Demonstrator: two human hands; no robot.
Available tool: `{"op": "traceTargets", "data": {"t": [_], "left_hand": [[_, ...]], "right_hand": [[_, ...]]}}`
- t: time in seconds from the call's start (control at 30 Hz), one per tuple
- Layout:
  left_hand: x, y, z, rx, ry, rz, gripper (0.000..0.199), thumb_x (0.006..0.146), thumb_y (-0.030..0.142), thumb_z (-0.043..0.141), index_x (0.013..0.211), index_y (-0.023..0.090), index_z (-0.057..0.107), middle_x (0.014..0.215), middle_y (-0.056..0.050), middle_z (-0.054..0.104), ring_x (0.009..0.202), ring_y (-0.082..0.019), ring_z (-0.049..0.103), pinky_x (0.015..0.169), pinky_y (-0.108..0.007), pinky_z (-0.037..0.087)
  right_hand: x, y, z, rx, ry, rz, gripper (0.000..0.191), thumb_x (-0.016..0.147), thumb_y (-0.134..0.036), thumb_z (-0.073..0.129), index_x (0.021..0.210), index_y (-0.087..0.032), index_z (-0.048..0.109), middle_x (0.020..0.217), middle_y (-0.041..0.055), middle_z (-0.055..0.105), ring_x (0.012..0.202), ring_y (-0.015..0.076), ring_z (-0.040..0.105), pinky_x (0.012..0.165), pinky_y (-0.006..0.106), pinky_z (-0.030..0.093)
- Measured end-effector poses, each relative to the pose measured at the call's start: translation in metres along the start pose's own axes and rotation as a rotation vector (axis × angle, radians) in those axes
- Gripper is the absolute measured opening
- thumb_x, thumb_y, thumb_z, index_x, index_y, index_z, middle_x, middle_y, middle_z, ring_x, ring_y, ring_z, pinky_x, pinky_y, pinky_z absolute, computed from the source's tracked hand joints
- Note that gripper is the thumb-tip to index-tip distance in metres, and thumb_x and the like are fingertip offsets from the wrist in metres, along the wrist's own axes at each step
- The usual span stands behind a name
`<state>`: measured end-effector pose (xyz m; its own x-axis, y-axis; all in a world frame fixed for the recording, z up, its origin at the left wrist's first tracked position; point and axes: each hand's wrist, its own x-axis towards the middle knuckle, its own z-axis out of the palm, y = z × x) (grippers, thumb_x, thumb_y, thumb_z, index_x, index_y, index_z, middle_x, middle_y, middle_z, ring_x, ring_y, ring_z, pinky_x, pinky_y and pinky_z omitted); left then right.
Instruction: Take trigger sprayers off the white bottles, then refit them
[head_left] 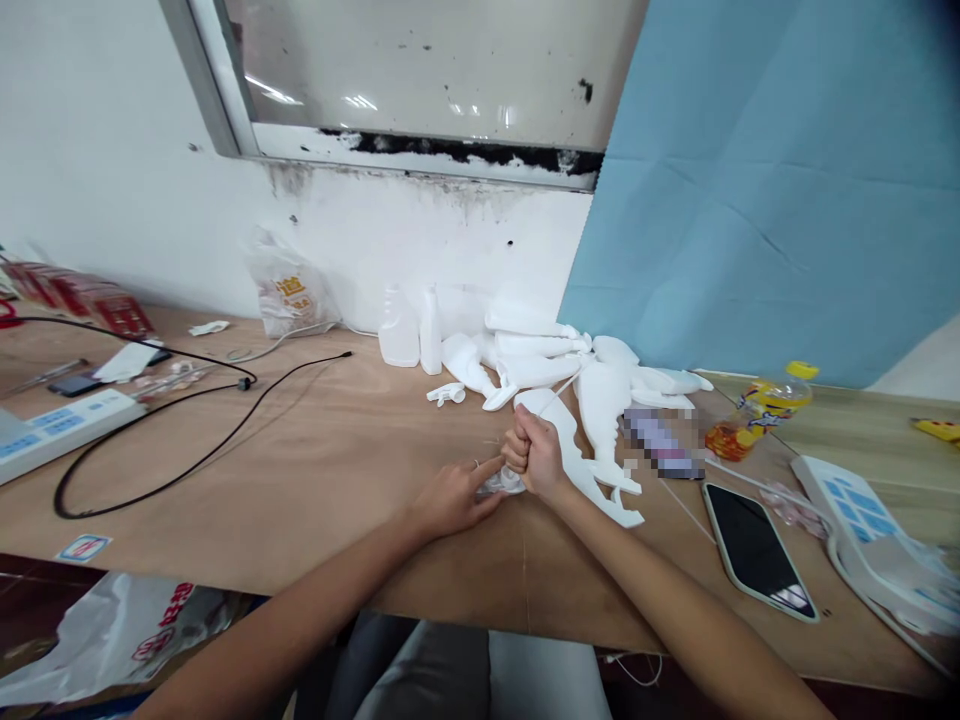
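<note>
My right hand [534, 455] is closed in a fist over a small clear, crumpled-looking plastic piece [504, 485] on the table. From the top of the fist a thin white stick [559, 393] slants up to the right; its lower end is hidden. Beside the fist, my left hand [454, 497] lies low on the table, with the clear piece between its thumb and fingers. Just beyond both hands are flat white foam-like cut-outs [566, 440] and a white, bottle-shaped piece [604, 405]. A small white trigger-sprayer-like part [446, 394] lies farther left.
White bottles [400, 328] stand by the wall near a plastic bag [289, 290]. A black cable [202, 460] loops across the left, beside a power strip [71, 425]. To the right are a phone [759, 550], a yellow-capped drink bottle [761, 410] and another power strip [870, 525].
</note>
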<state>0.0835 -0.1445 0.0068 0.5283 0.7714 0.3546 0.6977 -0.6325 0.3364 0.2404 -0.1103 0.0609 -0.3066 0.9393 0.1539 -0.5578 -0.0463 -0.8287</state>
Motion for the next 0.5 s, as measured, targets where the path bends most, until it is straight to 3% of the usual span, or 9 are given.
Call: {"op": "traceTargets", "data": {"t": [0.2,0.3,0.37,0.4,0.43,0.5], "left_hand": [[0.000,0.000,0.004,-0.146,0.008,-0.033,0.037,0.091,0.045,0.052,0.120,0.024,0.061,0.091,-0.006,0.066,0.077,-0.020,0.063,0.071,-0.030,0.048],[0.002,0.002,-0.001,-0.234,0.039,-0.058,0.035,0.087,0.041,0.058,0.117,0.023,0.063,0.096,-0.006,0.069,0.080,-0.020,0.065,0.074,-0.030,0.050],[0.005,0.002,-0.008,-0.259,0.086,-0.107,0.037,0.087,0.039,0.057,0.120,0.022,0.061,0.094,-0.004,0.070,0.075,-0.018,0.065,0.071,-0.029,0.052],[0.007,0.002,-0.012,-0.273,0.117,-0.138,0.038,0.088,0.039,0.056,0.122,0.022,0.060,0.092,-0.004,0.070,0.073,-0.017,0.065,0.070,-0.029,0.052],[0.010,0.003,-0.016,-0.298,0.148,-0.174,0.039,0.090,0.041,0.054,0.123,0.021,0.059,0.091,-0.004,0.071,0.072,-0.016,0.066,0.069,-0.028,0.053],[0.018,0.008,-0.025,-0.380,0.193,-0.242,0.042,0.090,0.045,0.054,0.122,0.019,0.061,0.087,-0.004,0.071,0.073,-0.017,0.066,0.068,-0.028,0.054]], "right_hand": [[-0.005,0.012,-0.001,-0.088,-0.030,0.011,0.060,0.080,-0.062,0.065,0.054,-0.022,0.028,0.039,-0.0120,0.020,0.031,0.0026,0.012,0.031,0.018,0.007],[-0.008,0.007,-0.005,-0.256,-0.146,-0.112,0.039,0.090,-0.051,0.057,0.068,-0.020,0.046,0.051,-0.0073,0.039,0.039,0.0061,0.034,0.037,0.018,0.030],[-0.011,-0.005,-0.011,-0.509,-0.217,-0.302,0.020,0.090,-0.034,0.058,0.105,-0.021,0.056,0.086,0.0029,0.062,0.069,0.0130,0.059,0.062,0.026,0.051],[-0.012,-0.012,-0.016,-0.675,-0.235,-0.415,0.040,0.088,-0.025,0.058,0.127,-0.023,0.049,0.112,0.0089,0.061,0.092,0.0179,0.062,0.079,0.034,0.053],[-0.014,-0.020,-0.020,-0.861,-0.254,-0.522,0.062,0.084,-0.017,0.057,0.142,-0.025,0.036,0.134,0.0133,0.051,0.113,0.0229,0.057,0.094,0.042,0.049],[-0.017,-0.033,-0.031,-1.251,-0.347,-0.678,0.083,0.078,-0.005,0.054,0.152,-0.026,0.022,0.154,0.0158,0.030,0.137,0.0298,0.037,0.108,0.054,0.035]]}}
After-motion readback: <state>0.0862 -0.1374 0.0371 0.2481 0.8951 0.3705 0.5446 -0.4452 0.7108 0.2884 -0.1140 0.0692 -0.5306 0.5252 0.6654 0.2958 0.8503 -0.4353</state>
